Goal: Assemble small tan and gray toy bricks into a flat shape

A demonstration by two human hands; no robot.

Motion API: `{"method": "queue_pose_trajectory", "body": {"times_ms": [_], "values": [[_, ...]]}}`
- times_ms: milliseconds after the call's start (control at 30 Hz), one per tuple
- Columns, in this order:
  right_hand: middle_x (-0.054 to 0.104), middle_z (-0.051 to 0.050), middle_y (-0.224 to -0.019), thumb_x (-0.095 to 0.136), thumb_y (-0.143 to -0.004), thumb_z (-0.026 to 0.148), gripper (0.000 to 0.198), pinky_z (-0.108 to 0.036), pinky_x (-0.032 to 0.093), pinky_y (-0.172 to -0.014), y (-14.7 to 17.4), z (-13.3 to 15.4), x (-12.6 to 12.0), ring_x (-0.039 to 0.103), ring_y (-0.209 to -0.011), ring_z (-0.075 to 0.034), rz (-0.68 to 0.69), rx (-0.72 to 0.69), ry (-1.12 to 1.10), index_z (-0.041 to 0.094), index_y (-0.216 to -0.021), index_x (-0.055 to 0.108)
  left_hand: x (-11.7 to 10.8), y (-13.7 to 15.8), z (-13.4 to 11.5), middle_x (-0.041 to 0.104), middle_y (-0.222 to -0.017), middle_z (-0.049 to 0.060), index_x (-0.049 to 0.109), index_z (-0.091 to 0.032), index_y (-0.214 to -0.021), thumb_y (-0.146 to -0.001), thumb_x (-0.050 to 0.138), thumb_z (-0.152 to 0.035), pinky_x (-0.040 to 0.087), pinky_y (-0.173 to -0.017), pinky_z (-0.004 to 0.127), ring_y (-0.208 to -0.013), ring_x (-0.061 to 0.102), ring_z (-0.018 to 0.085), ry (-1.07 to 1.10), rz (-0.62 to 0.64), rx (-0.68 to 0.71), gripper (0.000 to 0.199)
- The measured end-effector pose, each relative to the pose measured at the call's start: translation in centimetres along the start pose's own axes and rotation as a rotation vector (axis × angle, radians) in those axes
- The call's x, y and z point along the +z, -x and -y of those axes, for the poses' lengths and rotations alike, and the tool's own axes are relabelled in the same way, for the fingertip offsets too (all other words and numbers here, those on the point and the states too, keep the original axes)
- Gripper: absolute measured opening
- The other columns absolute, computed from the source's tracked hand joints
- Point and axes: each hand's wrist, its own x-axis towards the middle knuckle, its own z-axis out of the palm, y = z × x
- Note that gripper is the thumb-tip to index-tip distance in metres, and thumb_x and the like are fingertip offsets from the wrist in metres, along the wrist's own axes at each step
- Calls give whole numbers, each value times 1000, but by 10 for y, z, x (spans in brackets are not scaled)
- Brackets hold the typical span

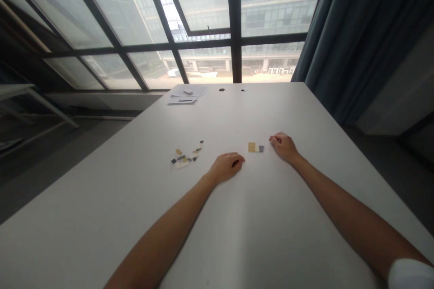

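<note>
My left hand [226,167] rests on the white table [217,119], its fingers curled in and the thumb close to the fingertips. I can make out nothing in it. My right hand [284,145] lies farther to the right, also with curled fingers and no visible object. Between the two hands is a small flat row of toy building bricks: a yellow brick [251,146], a white piece [257,148] and a grey piece [261,148], side by side. The right fingertips are just right of the grey piece, apart from it. Left of my left hand, several small loose bricks [185,159] lie scattered in yellow, grey, white and black.
Papers [183,99] with a small white object [187,92] on them lie at the table's far left. Two round holes, one of them a dark hole [221,90], sit near the far edge. Beyond are windows, and a blue curtain [339,45] hangs at right.
</note>
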Motion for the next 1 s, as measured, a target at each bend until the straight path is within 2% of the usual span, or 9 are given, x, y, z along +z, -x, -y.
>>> {"method": "queue_pose_trajectory", "body": {"times_ms": [700,867,1000], "values": [[69,-8,-86,49,-92,38,37,-31,42,-73,0,0,0,59,-75,-19,9,-9,3,17,-73,73,-6,-1,-5,74,-101,1,74,-25,-103,-94,50,-24,48,-83,25,-91,66,15,8,28,-7,26],[69,-9,-86,49,-91,38,37,-31,42,-73,0,0,-1,59,-75,-19,11,-5,7,17,-73,72,-30,-7,-4,74,-90,3,76,-22,-100,-91,54,-31,48,-72,23,-78,64,15,50,127,-68,26],[69,-9,-86,49,-91,39,37,-31,42,-73,0,-1,-1,59,-75,-19,14,-10,11,17,-73,73,-68,-8,11,74,-83,3,77,-22,-100,-90,55,-37,46,-66,23,-71,64,14,26,79,-251,29]]}}
